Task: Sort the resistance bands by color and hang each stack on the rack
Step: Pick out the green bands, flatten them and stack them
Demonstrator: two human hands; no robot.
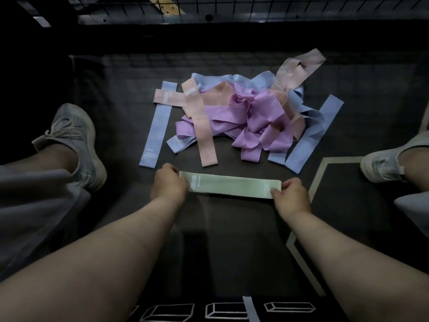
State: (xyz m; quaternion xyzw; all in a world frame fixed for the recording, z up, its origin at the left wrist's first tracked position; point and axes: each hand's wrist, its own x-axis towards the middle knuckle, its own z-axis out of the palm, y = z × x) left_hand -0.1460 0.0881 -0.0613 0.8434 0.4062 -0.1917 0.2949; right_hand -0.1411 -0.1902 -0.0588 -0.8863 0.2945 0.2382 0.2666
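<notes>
Between both hands (169, 182) (293, 196), green band (229, 187) crosswise.

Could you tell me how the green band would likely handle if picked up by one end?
The green band would probably droop: similar purple bands lie crumpled and folded. Likely light, since left hand and right hand only pinch its ends.

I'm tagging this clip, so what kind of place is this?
Probably a gym or workout corner: a pile of resistance bands on a dark mat, a wire grid rack behind it, sneakers on the person's feet.
</notes>
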